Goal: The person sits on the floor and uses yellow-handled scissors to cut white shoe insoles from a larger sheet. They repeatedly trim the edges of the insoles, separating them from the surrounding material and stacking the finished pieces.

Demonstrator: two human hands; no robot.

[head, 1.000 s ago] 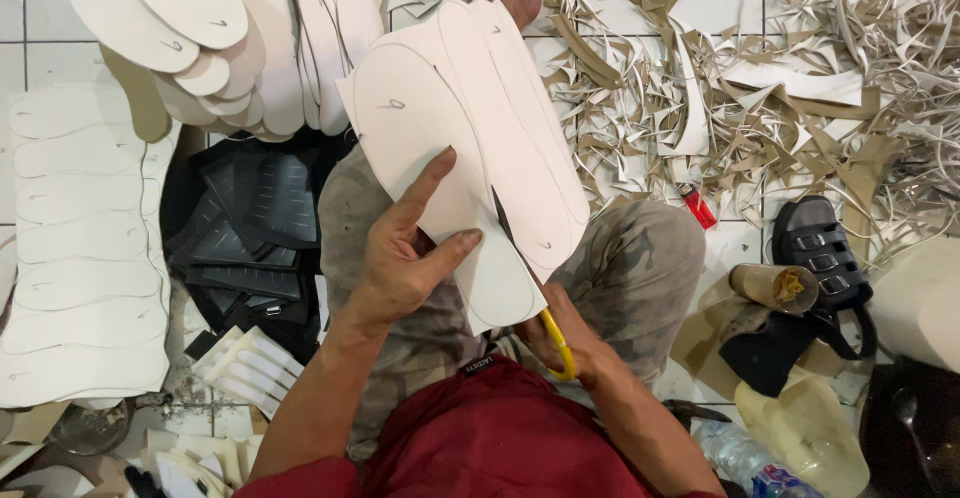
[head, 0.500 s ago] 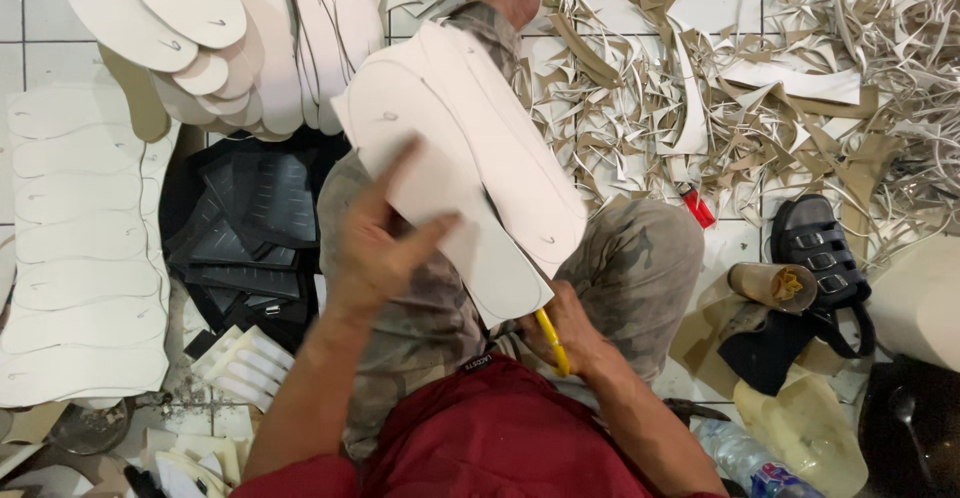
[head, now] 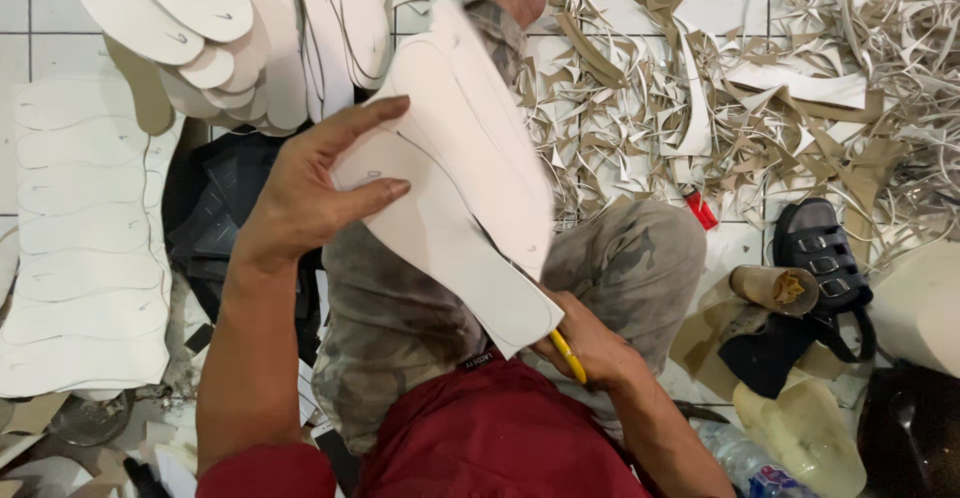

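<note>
My left hand (head: 312, 190) grips the left edge of a white sheet (head: 455, 188) marked with insole outlines, held tilted above my lap. My right hand (head: 585, 343) sits under the sheet's lower right corner, closed around a yellow-handled tool (head: 567, 356); its working end is hidden by the sheet. My camouflage trousers (head: 620, 258) and red shirt (head: 490, 438) lie beneath.
Cut white insoles (head: 190, 8) are piled at the top left. A white sheet with several insole cutouts (head: 80, 248) lies at the left. Off-cut scraps (head: 760, 88) cover the tiled floor on the right. A black sandal (head: 820, 253), a small cup (head: 772, 288) and a plastic bottle (head: 745, 463) sit at the right.
The white sheet has swung up and to the left with my left hand, now tilted steeper. My right hand has stayed at its lower corner.
</note>
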